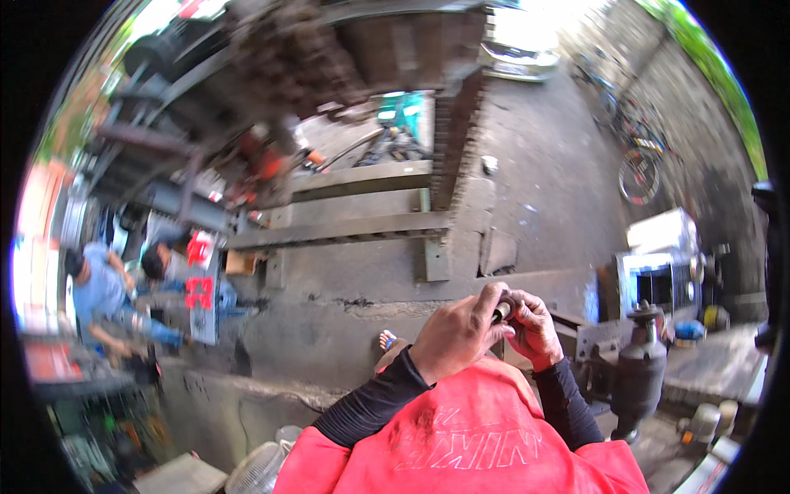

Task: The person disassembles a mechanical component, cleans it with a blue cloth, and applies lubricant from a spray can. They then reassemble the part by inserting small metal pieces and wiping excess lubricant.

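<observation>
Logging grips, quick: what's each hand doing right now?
Left hand: closed, holding a small cylindrical part.
Right hand: closed, holding the same part.

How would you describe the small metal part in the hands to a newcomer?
Start at the big red shirt along the lower edge. Just above it, the left hand and right hand meet around the small metal part, showing a shiny, rounded side. Being hand-held sets it apart from the far larger dark cylinder to the right.

Pale outlined lettering (465,450) spans the red shirt's (502,403) front.
</observation>
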The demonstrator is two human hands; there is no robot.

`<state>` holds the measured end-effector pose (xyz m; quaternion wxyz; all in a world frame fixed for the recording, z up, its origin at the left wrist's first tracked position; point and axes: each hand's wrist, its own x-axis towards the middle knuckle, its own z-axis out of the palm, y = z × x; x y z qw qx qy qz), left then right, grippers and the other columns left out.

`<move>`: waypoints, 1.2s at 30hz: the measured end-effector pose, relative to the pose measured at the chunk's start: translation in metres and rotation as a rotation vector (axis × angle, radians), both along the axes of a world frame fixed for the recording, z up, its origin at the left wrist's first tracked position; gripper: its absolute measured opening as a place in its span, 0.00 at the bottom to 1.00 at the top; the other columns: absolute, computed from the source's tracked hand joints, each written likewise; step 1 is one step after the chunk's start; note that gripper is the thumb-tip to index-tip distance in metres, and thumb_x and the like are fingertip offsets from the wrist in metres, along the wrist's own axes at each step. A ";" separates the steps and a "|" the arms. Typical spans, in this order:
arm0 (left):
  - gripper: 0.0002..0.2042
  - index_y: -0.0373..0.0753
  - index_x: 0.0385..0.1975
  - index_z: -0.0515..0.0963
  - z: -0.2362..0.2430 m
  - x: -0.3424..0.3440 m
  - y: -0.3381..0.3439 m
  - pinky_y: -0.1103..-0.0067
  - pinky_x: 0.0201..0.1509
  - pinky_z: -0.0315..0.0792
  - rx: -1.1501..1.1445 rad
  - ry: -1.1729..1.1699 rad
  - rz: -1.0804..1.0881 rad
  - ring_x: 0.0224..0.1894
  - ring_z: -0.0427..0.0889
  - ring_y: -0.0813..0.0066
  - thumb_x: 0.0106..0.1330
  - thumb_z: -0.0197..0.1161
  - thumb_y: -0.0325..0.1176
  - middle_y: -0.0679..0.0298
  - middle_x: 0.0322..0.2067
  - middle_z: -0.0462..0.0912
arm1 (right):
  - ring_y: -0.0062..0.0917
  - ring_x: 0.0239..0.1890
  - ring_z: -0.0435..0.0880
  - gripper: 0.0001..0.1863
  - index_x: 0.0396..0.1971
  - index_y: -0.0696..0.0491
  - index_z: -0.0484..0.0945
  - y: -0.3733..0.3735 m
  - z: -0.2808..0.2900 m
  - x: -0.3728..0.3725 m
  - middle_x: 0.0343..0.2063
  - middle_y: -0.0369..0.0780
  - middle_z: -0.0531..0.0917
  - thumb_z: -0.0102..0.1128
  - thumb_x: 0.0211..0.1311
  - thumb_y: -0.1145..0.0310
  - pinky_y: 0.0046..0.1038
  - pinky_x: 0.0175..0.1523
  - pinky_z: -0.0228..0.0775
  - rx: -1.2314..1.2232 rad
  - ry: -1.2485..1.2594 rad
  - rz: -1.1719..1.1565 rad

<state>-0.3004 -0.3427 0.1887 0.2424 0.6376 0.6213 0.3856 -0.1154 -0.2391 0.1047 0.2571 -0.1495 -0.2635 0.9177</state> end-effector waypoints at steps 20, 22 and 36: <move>0.28 0.33 0.68 0.69 -0.034 -0.225 -0.407 0.84 0.43 0.76 0.331 -0.705 1.462 0.40 0.82 0.83 0.75 0.69 0.40 0.62 0.43 0.84 | 0.39 0.51 0.87 0.30 0.61 0.58 0.79 -0.221 0.008 -0.472 0.51 0.50 0.85 0.77 0.61 0.64 0.36 0.54 0.80 0.073 0.288 1.011; 0.28 0.33 0.68 0.70 -0.042 -0.227 -0.431 0.83 0.42 0.76 0.386 -0.748 1.560 0.39 0.82 0.83 0.75 0.69 0.40 0.64 0.44 0.84 | 0.38 0.51 0.87 0.30 0.62 0.58 0.79 -0.247 0.002 -0.502 0.51 0.50 0.85 0.77 0.62 0.64 0.34 0.54 0.79 0.066 0.241 1.097; 0.37 0.34 0.69 0.70 -0.057 -0.251 -0.588 0.62 0.54 0.85 1.491 -1.132 1.739 0.55 0.86 0.51 0.79 0.46 0.64 0.48 0.61 0.81 | 0.38 0.60 0.83 0.30 0.66 0.63 0.72 -0.449 -0.037 -0.658 0.59 0.49 0.82 0.70 0.67 0.69 0.38 0.64 0.80 -0.050 -0.095 1.650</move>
